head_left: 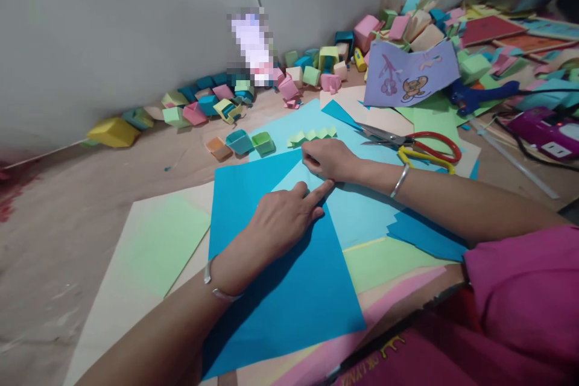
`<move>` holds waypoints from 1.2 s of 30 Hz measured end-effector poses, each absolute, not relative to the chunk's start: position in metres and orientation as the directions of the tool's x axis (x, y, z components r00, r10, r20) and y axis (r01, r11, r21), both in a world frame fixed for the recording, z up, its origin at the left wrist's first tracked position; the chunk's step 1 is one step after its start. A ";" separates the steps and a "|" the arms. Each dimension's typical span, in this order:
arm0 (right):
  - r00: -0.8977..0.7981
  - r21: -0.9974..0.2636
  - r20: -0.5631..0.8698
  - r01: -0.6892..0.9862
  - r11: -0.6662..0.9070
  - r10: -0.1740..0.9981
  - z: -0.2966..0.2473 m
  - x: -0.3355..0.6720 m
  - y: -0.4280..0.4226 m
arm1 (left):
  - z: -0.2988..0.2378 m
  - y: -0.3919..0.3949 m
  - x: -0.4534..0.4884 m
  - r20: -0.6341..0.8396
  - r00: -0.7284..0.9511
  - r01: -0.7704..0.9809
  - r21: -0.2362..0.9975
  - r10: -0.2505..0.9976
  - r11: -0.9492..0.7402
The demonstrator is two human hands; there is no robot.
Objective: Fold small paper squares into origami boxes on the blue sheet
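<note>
My left hand lies on a large blue paper sheet, index finger stretched out to the right and pressing down near its upper right edge. A pale blue triangle of paper shows above the knuckles; whether it is a folded flap or a separate piece, I cannot tell. Just beyond the fingertip, my right hand rests curled on the paper, its fingertips hidden. Pale blue paper lies under the right wrist. Touching distance above the right hand is a zigzag-folded green strip.
Scissors with red and yellow handles lie right of my hands. Small paper boxes stand above the sheet, and more line the wall. A blue glue gun, purple power strip and purple drawn card are at right.
</note>
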State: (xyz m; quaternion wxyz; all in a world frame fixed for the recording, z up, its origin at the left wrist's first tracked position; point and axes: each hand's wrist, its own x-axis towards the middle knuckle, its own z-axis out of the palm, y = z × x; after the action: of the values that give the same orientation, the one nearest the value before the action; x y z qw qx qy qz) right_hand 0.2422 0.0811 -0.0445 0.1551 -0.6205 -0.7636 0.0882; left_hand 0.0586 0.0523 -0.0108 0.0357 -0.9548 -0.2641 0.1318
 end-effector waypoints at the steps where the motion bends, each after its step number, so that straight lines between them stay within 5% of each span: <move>1: -0.176 -0.357 0.132 0.910 0.213 0.975 -0.045 0.243 0.082 | -0.011 0.053 0.061 -0.241 0.820 0.499 -0.142 0.519 -0.855; 7: -0.222 -0.547 0.170 0.789 0.280 0.960 -0.042 0.253 0.088 | -0.009 0.055 0.064 -0.260 0.801 0.515 -0.158 0.539 -0.842; 14: -0.230 -0.567 0.202 0.765 0.305 0.952 -0.043 0.256 0.090 | -0.005 0.063 0.065 -0.280 0.808 0.505 -0.125 0.519 -0.854; 23: -0.161 -0.374 0.158 0.903 0.209 0.974 -0.039 0.251 0.084 | -0.001 0.070 0.076 -0.326 0.810 0.462 -0.156 0.487 -0.873; 36: -0.269 -0.156 0.121 0.945 0.286 0.955 -0.044 0.242 0.082 | -0.006 0.045 0.051 -0.326 0.775 0.492 -0.226 0.541 -0.841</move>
State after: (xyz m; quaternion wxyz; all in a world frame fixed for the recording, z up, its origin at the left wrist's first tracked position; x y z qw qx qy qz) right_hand 0.2420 0.0820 -0.0443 0.0955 -0.5969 -0.7962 0.0261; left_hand 0.0515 0.0445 -0.0061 0.0639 -0.9400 -0.2746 0.1923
